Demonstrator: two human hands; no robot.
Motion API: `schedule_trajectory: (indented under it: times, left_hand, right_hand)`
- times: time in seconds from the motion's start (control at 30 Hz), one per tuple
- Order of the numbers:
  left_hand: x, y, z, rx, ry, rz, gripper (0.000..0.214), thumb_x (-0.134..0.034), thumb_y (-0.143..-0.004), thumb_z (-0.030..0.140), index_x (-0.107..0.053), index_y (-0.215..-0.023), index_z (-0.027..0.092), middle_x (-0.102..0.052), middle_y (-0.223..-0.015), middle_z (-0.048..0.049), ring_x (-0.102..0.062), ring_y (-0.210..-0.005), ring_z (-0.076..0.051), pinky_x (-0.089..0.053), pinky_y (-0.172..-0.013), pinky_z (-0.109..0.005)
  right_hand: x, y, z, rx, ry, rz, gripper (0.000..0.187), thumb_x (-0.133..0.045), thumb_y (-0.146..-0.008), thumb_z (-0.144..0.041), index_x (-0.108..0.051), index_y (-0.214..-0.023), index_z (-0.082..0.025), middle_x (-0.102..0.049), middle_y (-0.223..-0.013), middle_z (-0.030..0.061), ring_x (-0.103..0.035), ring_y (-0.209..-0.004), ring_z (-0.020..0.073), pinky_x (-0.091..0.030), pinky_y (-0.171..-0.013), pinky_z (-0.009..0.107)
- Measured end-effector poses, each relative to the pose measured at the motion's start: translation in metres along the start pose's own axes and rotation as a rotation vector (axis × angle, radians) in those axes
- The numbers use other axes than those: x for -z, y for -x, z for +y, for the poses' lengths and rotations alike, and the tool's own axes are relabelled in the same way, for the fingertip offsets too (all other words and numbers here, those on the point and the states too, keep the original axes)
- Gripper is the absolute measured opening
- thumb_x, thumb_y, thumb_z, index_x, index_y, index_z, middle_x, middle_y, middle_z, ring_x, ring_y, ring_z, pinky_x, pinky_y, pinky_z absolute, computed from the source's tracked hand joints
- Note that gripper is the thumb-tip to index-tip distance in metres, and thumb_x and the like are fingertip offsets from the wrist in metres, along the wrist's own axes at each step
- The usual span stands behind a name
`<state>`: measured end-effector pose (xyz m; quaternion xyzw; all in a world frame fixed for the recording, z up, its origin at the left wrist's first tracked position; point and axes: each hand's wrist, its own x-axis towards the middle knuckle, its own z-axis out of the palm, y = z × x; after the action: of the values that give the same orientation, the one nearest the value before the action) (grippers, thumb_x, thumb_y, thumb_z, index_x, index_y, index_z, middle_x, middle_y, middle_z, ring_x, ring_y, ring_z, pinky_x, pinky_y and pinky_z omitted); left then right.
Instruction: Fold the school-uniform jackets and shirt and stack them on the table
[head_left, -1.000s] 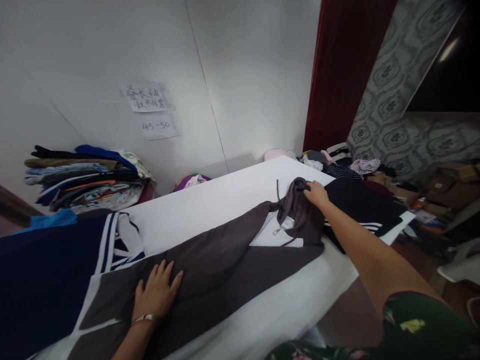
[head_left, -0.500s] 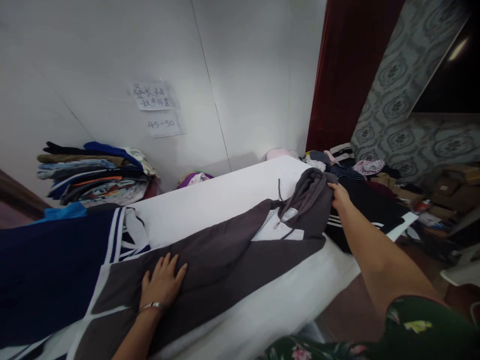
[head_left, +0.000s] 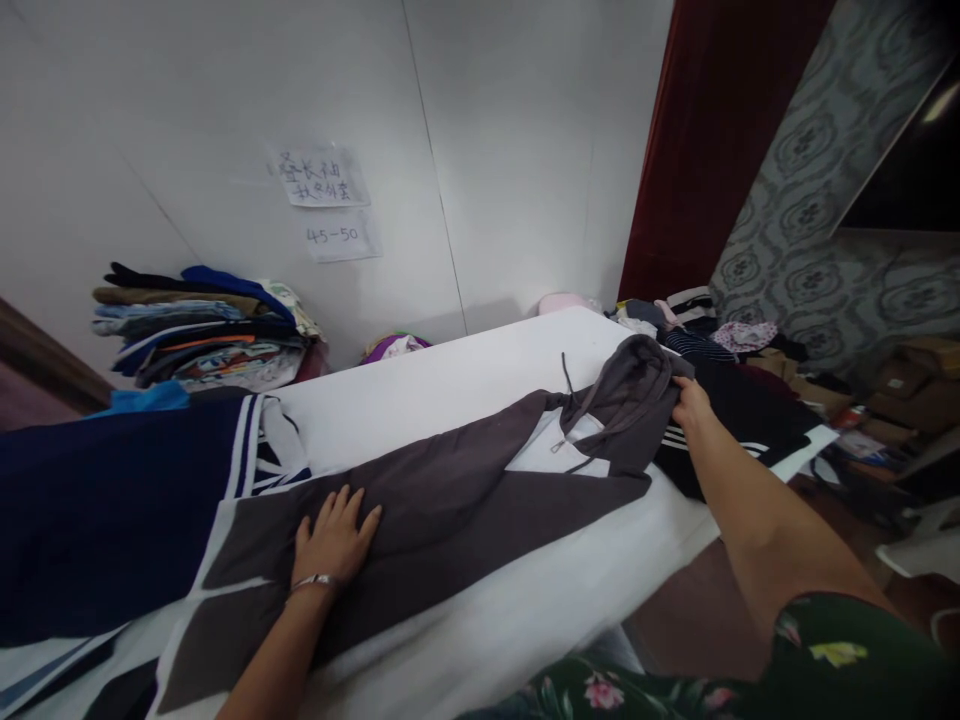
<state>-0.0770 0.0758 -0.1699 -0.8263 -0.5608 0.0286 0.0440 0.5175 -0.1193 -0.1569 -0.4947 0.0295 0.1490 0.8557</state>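
Note:
A grey and white zip hoodie lies spread lengthwise on the white table. My left hand rests flat on its grey body, fingers spread, a bracelet at the wrist. Far to the right, my right hand grips the edge of the grey hood, which lies bunched near the table's right end. A zipper pull and a drawstring show beside the hood.
A navy garment with white stripes covers the table's left part. A black garment with white stripes lies under the hood end. Folded clothes are stacked against the wall, under paper notes. Loose clothes and boxes crowd the right.
My right hand has drawn the hood from a bunched heap outward to the right and flatter. The left hand has stayed pressed on the hoodie's body.

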Motion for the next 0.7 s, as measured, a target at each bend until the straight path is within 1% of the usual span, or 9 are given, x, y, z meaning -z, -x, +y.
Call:
schedule_trajectory:
  times: [0.07, 0.13, 0.27, 0.4, 0.47, 0.57, 0.63, 0.67, 0.7]
  left_hand:
    - [0.001, 0.0, 0.001, -0.007, 0.008, -0.003, 0.055, -0.028, -0.092, 0.038, -0.045, -0.14, 0.019, -0.033, -0.153, -0.011, -0.025, -0.142, -0.026, -0.023, -0.11, -0.053]
    - [0.003, 0.001, 0.002, -0.008, 0.018, -0.015, 0.055, -0.028, -0.091, 0.037, -0.045, -0.14, 0.019, -0.033, -0.153, -0.0107, -0.025, -0.142, -0.026, -0.022, -0.11, -0.054]
    - [0.006, 0.002, 0.004, 0.02, 0.039, -0.028, 0.058, -0.027, -0.091, 0.042, -0.042, -0.142, 0.016, -0.032, -0.153, -0.0102, -0.024, -0.142, -0.026, -0.021, -0.112, -0.054]
    - [0.006, 0.002, 0.004, 0.019, 0.061, -0.015, 0.059, -0.027, -0.091, 0.045, -0.043, -0.141, 0.017, -0.033, -0.153, -0.0107, -0.025, -0.142, -0.026, -0.021, -0.112, -0.054]
    - [0.005, 0.001, 0.004, 0.021, 0.06, -0.015, 0.059, -0.028, -0.091, 0.044, -0.044, -0.141, 0.017, -0.033, -0.152, -0.0109, -0.025, -0.142, -0.026, -0.021, -0.112, -0.054]
    - [0.005, 0.001, 0.005, 0.019, 0.057, -0.005, 0.058, -0.028, -0.091, 0.043, -0.044, -0.141, 0.017, -0.033, -0.153, -0.0104, -0.025, -0.142, -0.026, -0.021, -0.111, -0.054]
    - [0.007, 0.002, 0.006, 0.023, 0.055, -0.008, 0.058, -0.028, -0.092, 0.044, -0.043, -0.141, 0.017, -0.033, -0.153, -0.01, -0.024, -0.142, -0.026, -0.021, -0.111, -0.054]
    - [0.008, 0.003, 0.007, 0.026, 0.056, -0.015, 0.058, -0.028, -0.092, 0.044, -0.043, -0.141, 0.017, -0.032, -0.153, -0.0097, -0.024, -0.142, -0.026, -0.02, -0.112, -0.054]
    - [0.009, 0.004, 0.008, 0.028, 0.059, -0.022, 0.058, -0.028, -0.092, 0.044, -0.043, -0.141, 0.017, -0.032, -0.153, -0.0096, -0.023, -0.143, -0.026, -0.02, -0.112, -0.053]
  right_hand:
    - [-0.001, 0.005, -0.002, -0.003, 0.0, -0.007, 0.022, -0.052, -0.064, -0.006, -0.049, -0.079, -0.022, -0.06, -0.065, -0.0076, -0.06, -0.056, 0.0102, -0.057, -0.058, 0.026]
    - [-0.003, 0.014, -0.007, 0.023, -0.014, -0.06, 0.024, -0.053, -0.063, -0.006, -0.051, -0.081, -0.022, -0.061, -0.068, -0.0074, -0.061, -0.058, 0.0102, -0.057, -0.06, 0.027]
    - [-0.025, 0.045, -0.024, 0.179, -0.012, -0.305, 0.031, -0.058, -0.06, -0.009, -0.058, -0.087, -0.022, -0.066, -0.079, -0.0052, -0.064, -0.07, 0.0119, -0.055, -0.07, 0.028]
    - [-0.062, 0.104, -0.031, 0.325, 0.165, -0.544, 0.033, -0.063, -0.063, -0.014, -0.06, -0.095, -0.023, -0.068, -0.09, -0.002, -0.065, -0.082, 0.0157, -0.052, -0.082, 0.031]
    - [-0.076, 0.145, -0.018, 0.42, 0.304, -0.69, 0.032, -0.061, -0.068, -0.018, -0.06, -0.099, -0.023, -0.069, -0.095, -0.0011, -0.064, -0.091, 0.0182, -0.049, -0.089, 0.034]
    - [-0.082, 0.212, 0.026, 0.569, 0.625, -1.031, 0.03, -0.054, -0.077, -0.019, -0.061, -0.105, -0.025, -0.066, -0.113, 0.0007, -0.059, -0.108, 0.0211, -0.044, -0.099, 0.037]
    - [-0.078, 0.251, 0.063, 0.623, 0.811, -1.293, 0.041, -0.049, -0.079, -0.015, -0.058, -0.117, -0.028, -0.059, -0.129, 0.001, -0.052, -0.122, 0.0197, -0.037, -0.106, 0.038]
    - [-0.075, 0.266, 0.08, 0.653, 0.912, -1.443, 0.049, -0.051, -0.079, -0.015, -0.053, -0.126, -0.027, -0.054, -0.136, 0.0026, -0.047, -0.127, 0.0203, -0.034, -0.109, 0.04]
    - [-0.071, 0.277, 0.095, 0.702, 1.002, -1.543, 0.055, -0.054, -0.079, -0.017, -0.048, -0.133, -0.026, -0.048, -0.143, 0.0047, -0.04, -0.133, 0.0219, -0.028, -0.112, 0.044]
